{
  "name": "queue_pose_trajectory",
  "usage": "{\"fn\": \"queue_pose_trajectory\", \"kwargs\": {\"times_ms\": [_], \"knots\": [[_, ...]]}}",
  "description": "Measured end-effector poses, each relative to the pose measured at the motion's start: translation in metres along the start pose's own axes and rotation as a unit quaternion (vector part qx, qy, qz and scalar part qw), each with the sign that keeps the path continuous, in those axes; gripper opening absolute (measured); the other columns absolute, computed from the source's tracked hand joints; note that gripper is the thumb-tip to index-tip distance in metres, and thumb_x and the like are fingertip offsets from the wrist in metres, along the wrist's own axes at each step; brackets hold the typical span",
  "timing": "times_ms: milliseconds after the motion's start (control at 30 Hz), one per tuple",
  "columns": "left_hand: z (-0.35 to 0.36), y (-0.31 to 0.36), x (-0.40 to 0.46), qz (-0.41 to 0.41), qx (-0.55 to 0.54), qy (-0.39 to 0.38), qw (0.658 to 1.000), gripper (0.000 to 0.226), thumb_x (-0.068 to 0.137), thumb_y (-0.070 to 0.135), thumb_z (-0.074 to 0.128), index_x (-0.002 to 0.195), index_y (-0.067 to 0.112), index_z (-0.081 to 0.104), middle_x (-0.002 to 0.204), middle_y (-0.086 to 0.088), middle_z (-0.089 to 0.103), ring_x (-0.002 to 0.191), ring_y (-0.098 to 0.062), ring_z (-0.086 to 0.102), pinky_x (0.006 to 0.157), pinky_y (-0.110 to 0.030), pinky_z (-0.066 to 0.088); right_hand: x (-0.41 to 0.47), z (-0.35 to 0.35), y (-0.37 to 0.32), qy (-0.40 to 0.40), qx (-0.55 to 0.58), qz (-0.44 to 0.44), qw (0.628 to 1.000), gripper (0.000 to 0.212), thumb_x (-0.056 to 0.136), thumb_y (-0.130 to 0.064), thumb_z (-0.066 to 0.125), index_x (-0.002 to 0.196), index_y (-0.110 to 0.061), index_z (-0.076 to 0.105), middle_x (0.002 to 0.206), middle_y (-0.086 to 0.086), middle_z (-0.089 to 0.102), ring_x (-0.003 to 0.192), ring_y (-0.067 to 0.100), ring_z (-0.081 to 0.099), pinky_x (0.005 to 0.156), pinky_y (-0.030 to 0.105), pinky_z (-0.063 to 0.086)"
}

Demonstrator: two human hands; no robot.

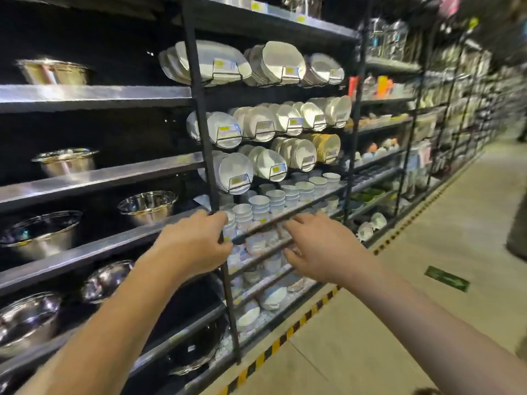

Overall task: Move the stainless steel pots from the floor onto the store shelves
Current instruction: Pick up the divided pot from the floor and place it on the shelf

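Note:
Several stainless steel pots stand on the dark metal shelves (94,181) at the left: one pot (147,205) on the middle shelf, another pot (40,233) further left, and one pot (54,71) high up. Both my arms reach forward in front of the shelving. My left hand (196,240) hovers by the black upright post (205,143) with loosely curled fingers and holds nothing. Just to its right, my right hand (316,246) is spread with relaxed fingers, empty. No pot on the floor is in sight. The picture is blurred by motion.
White plates (228,64) and stacked bowls (288,192) fill the shelf bay to the right of the post. A black-and-yellow striped line (285,334) runs along the shelf base. The tiled aisle floor (413,295) stretches right, with a green sticker (446,279) on it.

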State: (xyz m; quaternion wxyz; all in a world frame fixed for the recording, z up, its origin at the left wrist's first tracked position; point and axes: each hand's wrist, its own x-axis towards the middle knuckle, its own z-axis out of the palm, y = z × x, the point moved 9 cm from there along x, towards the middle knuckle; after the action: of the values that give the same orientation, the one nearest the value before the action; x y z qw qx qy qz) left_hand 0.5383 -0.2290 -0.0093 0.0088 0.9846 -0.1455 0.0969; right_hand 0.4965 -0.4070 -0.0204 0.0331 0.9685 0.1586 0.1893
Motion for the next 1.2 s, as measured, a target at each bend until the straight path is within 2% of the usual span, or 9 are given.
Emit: {"fn": "queue_pose_trajectory", "kwargs": {"times_ms": [233, 333, 433, 533, 600, 733, 900, 1067, 1200], "knots": [[0.028, 0.094, 0.121, 0.177, -0.032, -0.004, 0.984, 0.048, 0.087, 0.052, 0.042, 0.128, 0.027, 0.046, 0.127, -0.005, 0.053, 0.112, -0.028, 0.055, 0.086, -0.043, 0.047, 0.002, 0.013, 0.114, -0.028, -0.056, 0.161, 0.985, 0.038, 0.093, -0.047, 0.047, 0.121, -0.022, 0.053, 0.112, 0.005, 0.056, 0.101, 0.03, 0.052, 0.081, 0.045, 0.05], [0.028, 0.149, 0.156, 0.238, -0.044, 0.014, 0.97, 0.041, 0.089, 0.048, 0.044, 0.123, 0.026, 0.049, 0.119, -0.004, 0.055, 0.105, -0.028, 0.056, 0.083, -0.044, 0.049, -0.022, 0.005, 0.159, -0.028, -0.088, 0.235, 0.968, 0.04, 0.093, -0.046, 0.05, 0.124, -0.02, 0.053, 0.112, 0.006, 0.057, 0.098, 0.03, 0.052, 0.077, 0.042, 0.05], [0.034, 0.212, 0.179, 0.302, -0.06, -0.002, 0.951, 0.036, 0.09, 0.049, 0.045, 0.12, 0.027, 0.047, 0.112, -0.002, 0.051, 0.096, -0.025, 0.055, 0.074, -0.041, 0.048, -0.055, -0.001, 0.198, -0.044, -0.105, 0.309, 0.944, 0.043, 0.093, -0.048, 0.053, 0.126, -0.02, 0.052, 0.12, 0.006, 0.058, 0.106, 0.03, 0.052, 0.084, 0.044, 0.051], [0.048, 0.281, 0.194, 0.354, -0.08, -0.019, 0.931, 0.032, 0.088, 0.053, 0.046, 0.113, 0.033, 0.045, 0.105, 0.001, 0.048, 0.09, -0.022, 0.054, 0.078, -0.047, 0.052, -0.092, -0.001, 0.237, -0.06, -0.12, 0.364, 0.922, 0.042, 0.093, -0.048, 0.051, 0.125, -0.021, 0.053, 0.124, 0.006, 0.057, 0.107, 0.03, 0.052, 0.085, 0.043, 0.051], [0.059, 0.328, 0.202, 0.38, -0.086, -0.027, 0.921, 0.04, 0.088, 0.056, 0.046, 0.121, 0.035, 0.044, 0.111, 0.002, 0.05, 0.092, -0.02, 0.055, 0.081, -0.047, 0.052, -0.115, 0.0, 0.265, -0.061, -0.127, 0.395, 0.908, 0.042, 0.093, -0.047, 0.05, 0.125, -0.021, 0.053, 0.122, 0.006, 0.057, 0.106, 0.03, 0.052, 0.083, 0.043, 0.051], [0.077, 0.41, 0.218, 0.411, -0.079, -0.017, 0.908, 0.046, 0.089, 0.057, 0.047, 0.13, 0.035, 0.041, 0.116, 0.002, 0.05, 0.093, -0.021, 0.053, 0.069, -0.041, 0.046, -0.154, 0.011, 0.327, -0.066, -0.142, 0.437, 0.886, 0.041, 0.092, -0.047, 0.051, 0.124, -0.021, 0.053, 0.12, 0.006, 0.058, 0.107, 0.03, 0.052, 0.082, 0.04, 0.051], [0.103, 0.489, 0.234, 0.421, -0.076, -0.04, 0.903, 0.045, 0.088, 0.054, 0.05, 0.127, 0.032, 0.045, 0.122, 0.0, 0.052, 0.097, -0.023, 0.057, 0.082, -0.049, 0.053, -0.201, 0.034, 0.404, -0.076, -0.127, 0.476, 0.867, 0.043, 0.092, -0.048, 0.049, 0.127, -0.023, 0.051, 0.126, 0.005, 0.056, 0.114, 0.03, 0.05, 0.081, 0.039, 0.048], [0.136, 0.539, 0.251, 0.414, -0.076, -0.048, 0.906, 0.043, 0.091, 0.052, 0.05, 0.129, 0.032, 0.045, 0.111, 0.002, 0.047, 0.091, -0.02, 0.054, 0.084, -0.048, 0.052, -0.229, 0.069, 0.463, -0.096, -0.099, 0.5, 0.855, 0.041, 0.092, -0.048, 0.049, 0.124, -0.022, 0.052, 0.123, 0.006, 0.056, 0.112, 0.034, 0.051, 0.086, 0.041, 0.05], [0.185, 0.578, 0.27, 0.435, -0.071, -0.061, 0.896, 0.045, 0.092, 0.049, 0.05, 0.13, 0.027, 0.045, 0.122, -0.004, 0.052, 0.097, -0.022, 0.057, 0.083, -0.042, 0.052, -0.247, 0.126, 0.5, -0.106, -0.057, 0.522, 0.844, 0.044, 0.093, -0.046, 0.049, 0.127, -0.019, 0.051, 0.124, 0.009, 0.055, 0.112, 0.037, 0.051, 0.087, 0.044, 0.049]]}}
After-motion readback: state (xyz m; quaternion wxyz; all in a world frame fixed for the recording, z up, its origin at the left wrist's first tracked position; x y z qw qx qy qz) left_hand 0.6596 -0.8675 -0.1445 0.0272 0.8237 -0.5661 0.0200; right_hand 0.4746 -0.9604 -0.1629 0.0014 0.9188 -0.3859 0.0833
